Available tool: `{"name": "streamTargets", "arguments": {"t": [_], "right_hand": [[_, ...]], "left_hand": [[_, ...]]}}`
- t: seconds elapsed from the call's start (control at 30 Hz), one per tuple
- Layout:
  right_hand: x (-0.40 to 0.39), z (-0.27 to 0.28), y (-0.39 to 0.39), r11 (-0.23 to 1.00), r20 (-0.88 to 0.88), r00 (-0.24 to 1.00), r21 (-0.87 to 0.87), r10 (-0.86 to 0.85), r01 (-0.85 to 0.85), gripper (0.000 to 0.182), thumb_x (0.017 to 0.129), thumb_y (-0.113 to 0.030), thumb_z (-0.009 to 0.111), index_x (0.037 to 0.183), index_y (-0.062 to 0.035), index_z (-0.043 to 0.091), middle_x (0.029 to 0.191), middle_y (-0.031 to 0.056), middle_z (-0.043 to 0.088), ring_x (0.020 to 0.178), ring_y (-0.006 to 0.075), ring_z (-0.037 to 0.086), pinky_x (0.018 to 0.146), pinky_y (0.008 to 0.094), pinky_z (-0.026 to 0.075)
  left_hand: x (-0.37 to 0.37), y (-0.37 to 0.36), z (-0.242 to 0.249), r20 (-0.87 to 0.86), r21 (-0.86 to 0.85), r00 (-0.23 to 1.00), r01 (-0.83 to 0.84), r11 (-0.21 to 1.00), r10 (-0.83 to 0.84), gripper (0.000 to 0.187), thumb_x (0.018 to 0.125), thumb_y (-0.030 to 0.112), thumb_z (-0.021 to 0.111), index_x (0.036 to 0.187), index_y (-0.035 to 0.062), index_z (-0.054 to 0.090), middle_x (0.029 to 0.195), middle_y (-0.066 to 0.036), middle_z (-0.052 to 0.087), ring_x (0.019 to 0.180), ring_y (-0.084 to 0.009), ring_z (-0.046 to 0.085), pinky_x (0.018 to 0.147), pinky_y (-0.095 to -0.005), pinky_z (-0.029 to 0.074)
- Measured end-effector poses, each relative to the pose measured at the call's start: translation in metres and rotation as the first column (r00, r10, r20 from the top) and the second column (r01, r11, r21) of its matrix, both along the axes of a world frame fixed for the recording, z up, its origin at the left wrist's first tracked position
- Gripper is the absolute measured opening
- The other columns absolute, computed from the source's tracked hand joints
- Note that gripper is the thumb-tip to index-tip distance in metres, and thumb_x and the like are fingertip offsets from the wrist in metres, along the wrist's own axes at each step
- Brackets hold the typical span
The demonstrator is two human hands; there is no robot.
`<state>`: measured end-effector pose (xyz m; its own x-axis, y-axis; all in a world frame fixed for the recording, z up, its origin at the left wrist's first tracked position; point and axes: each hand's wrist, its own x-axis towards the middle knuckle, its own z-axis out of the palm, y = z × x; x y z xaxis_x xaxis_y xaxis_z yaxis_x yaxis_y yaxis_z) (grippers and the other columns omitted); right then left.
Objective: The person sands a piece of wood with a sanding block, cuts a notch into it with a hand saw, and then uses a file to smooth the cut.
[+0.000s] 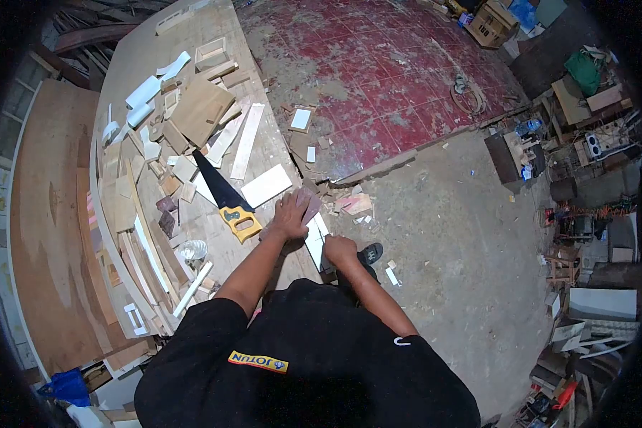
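My left hand (pixel 290 216) lies on the table's right edge with its fingers spread. Under and beside its fingers is a reddish-brown sheet (pixel 310 202) that looks like sandpaper. A narrow white board (pixel 316 244) runs between my hands along the table edge. At that board's right side my right hand (pixel 340 250) is closed in a fist. A small dark line shows by its thumb; what the fist holds is hidden. Left of my left hand lies a handsaw (pixel 240 222) with a yellow handle and black blade. A wider white board (pixel 266 185) rests just beyond.
Wood offcuts and a brown panel (pixel 198 109) are heaped on the worktable (pixel 139 57). A clear plastic cup (pixel 192 250) and crumpled dark sheets (pixel 167 215) lie at left. To the right are concrete floor (pixel 442 242) with scraps and a raised red tiled floor (pixel 364 85).
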<state>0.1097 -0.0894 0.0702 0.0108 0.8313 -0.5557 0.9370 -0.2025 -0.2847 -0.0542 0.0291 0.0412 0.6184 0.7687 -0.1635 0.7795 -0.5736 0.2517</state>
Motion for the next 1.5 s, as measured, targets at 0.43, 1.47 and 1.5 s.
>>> {"name": "streamTargets", "arguments": {"t": [0.43,1.47,1.5], "right_hand": [[0.012,-0.002,-0.013,1.0,-0.033,0.999,-0.025,-0.004,0.003,0.03,0.093,-0.017,0.044,0.105,-0.0028,0.068,0.102,0.0205,0.072,0.094,0.0369,0.071,0.077,0.0518,0.056],[-0.016,0.013,-0.045,0.901,-0.059,0.9,-0.076,-0.431,0.427,0.025,0.094,-0.015,0.046,0.103,0.0021,0.061,0.091,0.0238,0.072,0.083,0.0397,0.072,0.071,0.0496,0.058],[-0.017,0.022,-0.052,0.902,-0.002,0.903,-0.045,-0.43,0.43,0.023,0.093,-0.015,0.049,0.099,0.0004,0.064,0.088,0.021,0.073,0.079,0.0362,0.074,0.066,0.0467,0.059]], "left_hand": [[0.011,-0.002,-0.023,0.23,0.032,0.958,0.17,0.985,-0.173,0.09,0.067,0.03,0.07,0.15,0.0174,0.04,0.149,-0.024,0.036,0.132,-0.0435,0.038,0.109,-0.0512,0.031],[0.073,0.014,-0.032,-0.032,0.083,0.966,-0.255,0.963,0.258,0.048,0.082,0.049,0.059,0.11,0.0099,0.061,0.116,-0.011,0.06,0.112,-0.0296,0.051,0.093,-0.0451,0.037],[0.072,0.014,-0.034,-0.03,0.073,0.966,-0.252,0.965,0.255,0.048,0.082,0.049,0.06,0.111,0.0099,0.061,0.116,-0.011,0.06,0.112,-0.0295,0.051,0.093,-0.0451,0.037]]}}
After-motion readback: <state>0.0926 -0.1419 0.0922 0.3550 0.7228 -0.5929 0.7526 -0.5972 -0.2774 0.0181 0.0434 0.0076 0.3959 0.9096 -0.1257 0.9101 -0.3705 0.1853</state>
